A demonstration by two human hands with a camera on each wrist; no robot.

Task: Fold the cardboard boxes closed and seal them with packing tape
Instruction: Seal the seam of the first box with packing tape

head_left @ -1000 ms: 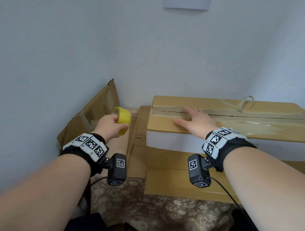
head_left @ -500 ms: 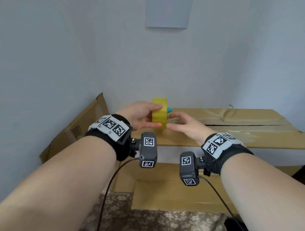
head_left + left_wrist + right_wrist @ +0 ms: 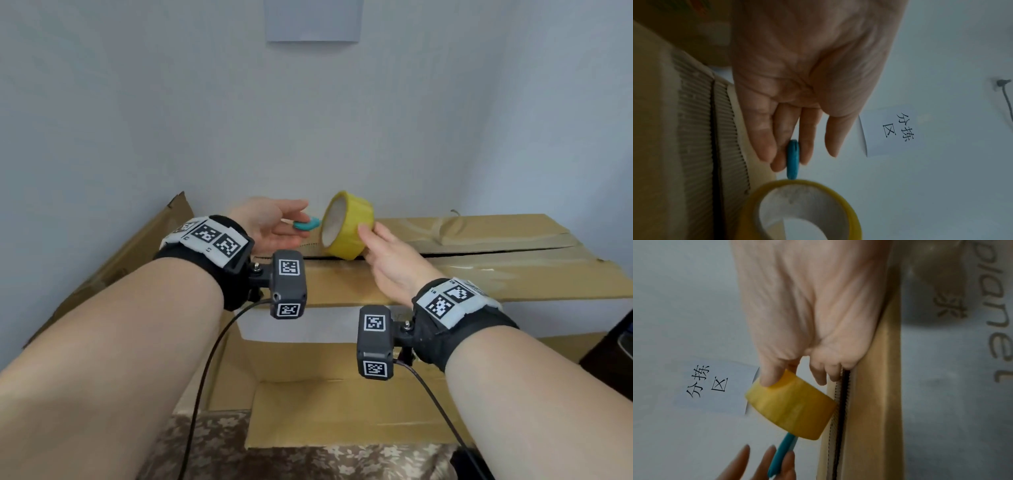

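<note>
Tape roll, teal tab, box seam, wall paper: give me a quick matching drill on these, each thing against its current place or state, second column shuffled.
Things:
1. yellow tape roll
2. teal tab
3. box top seam
4. white paper sheet

Places or states:
A. on the wall above the box
B. between the left hand's fingers
C. a dark gap between two cardboard flaps
D. held by the right hand, thumb on its outer face

Pairs: 1-D, 2-B, 3-C, 4-A
</note>
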